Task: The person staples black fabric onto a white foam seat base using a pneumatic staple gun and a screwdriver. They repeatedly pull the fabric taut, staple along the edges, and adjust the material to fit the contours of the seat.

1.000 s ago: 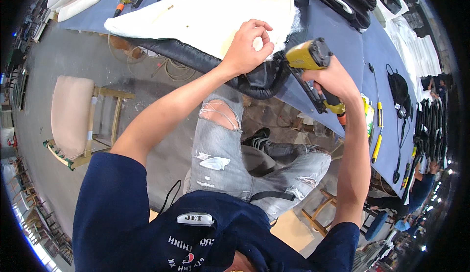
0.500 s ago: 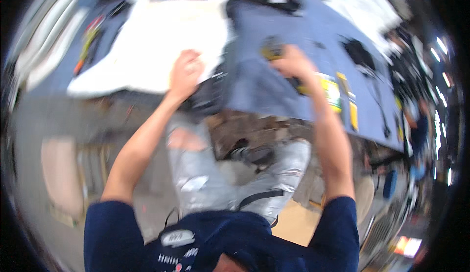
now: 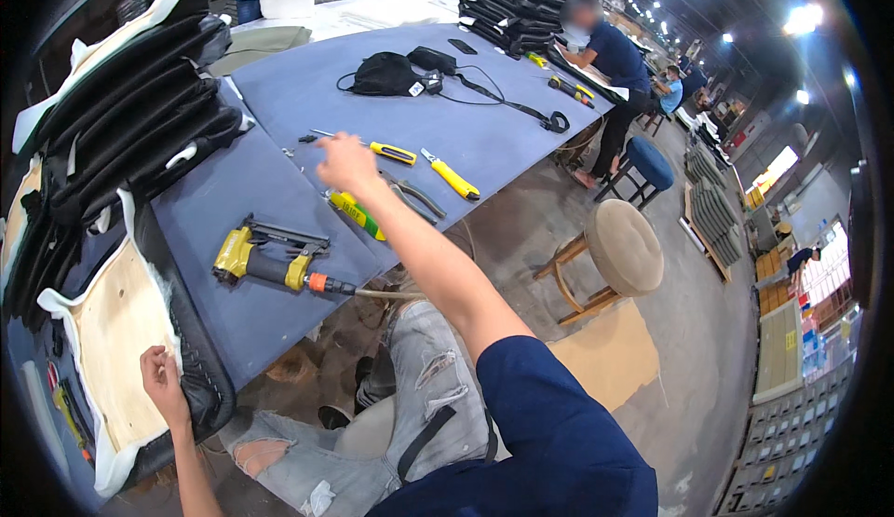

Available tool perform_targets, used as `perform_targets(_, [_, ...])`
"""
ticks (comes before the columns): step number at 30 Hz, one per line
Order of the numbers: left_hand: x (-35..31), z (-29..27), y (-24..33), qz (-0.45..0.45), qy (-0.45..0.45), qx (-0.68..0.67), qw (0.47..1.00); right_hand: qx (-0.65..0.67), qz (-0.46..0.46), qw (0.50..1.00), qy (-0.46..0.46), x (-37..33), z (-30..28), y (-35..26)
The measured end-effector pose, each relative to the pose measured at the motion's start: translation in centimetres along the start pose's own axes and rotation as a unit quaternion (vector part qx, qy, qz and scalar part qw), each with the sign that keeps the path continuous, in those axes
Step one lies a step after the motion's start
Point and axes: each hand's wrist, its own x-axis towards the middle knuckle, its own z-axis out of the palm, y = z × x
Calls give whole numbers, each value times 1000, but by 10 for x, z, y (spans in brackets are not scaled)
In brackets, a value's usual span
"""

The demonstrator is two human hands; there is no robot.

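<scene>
My left hand (image 3: 165, 387) is at the right edge of an upholstered seat panel (image 3: 121, 331), its fingers curled in; anything between them is hidden. The panel has a bare wooden face, white fabric folded around it and black covering along its side. My right hand (image 3: 347, 163) reaches over the blue table, fingers apart and bent down, close to a yellow-handled screwdriver (image 3: 391, 153) and small dark bits (image 3: 307, 139). Between my hands lies a yellow and black pneumatic staple gun (image 3: 265, 264) with its hose attached. A yellow-green container (image 3: 357, 215) lies beneath my right wrist.
Pliers (image 3: 414, 198) and a yellow utility knife (image 3: 451, 176) lie near the table edge. Black padded covers (image 3: 140, 116) are stacked at left. A black bag with a cord (image 3: 386, 74) is farther back. A round stool (image 3: 624, 249) stands right; a co-worker (image 3: 610, 56) sits beyond.
My view has swung to the right. The right hand has let go of the staple gun, now lying on the table, and moved to the small tools. My left hand stays by the seat panel.
</scene>
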Motion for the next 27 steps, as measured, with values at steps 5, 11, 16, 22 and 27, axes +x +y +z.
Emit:
perform_targets(5, [0, -8, -9, 20, -17, 7, 1000, -124, 98, 987, -14, 20, 29, 102])
perform_targets(11, [-2, -8, -9, 26, -18, 21, 999, -129, 109, 982, -89, 21, 26, 115])
perform_targets(16, [-3, -9, -3, 12, -21, 28, 999, -160, 134, 977, -48, 22, 23, 137])
perform_targets(22, [-3, -9, -2, 8, -9, 7, 1000, -171, 95, 979, -56, 15, 23, 147])
perform_targets(27, [2, 5, 3, 44, -6, 37, 998, -5, 144, 989, 12, -5, 0, 160])
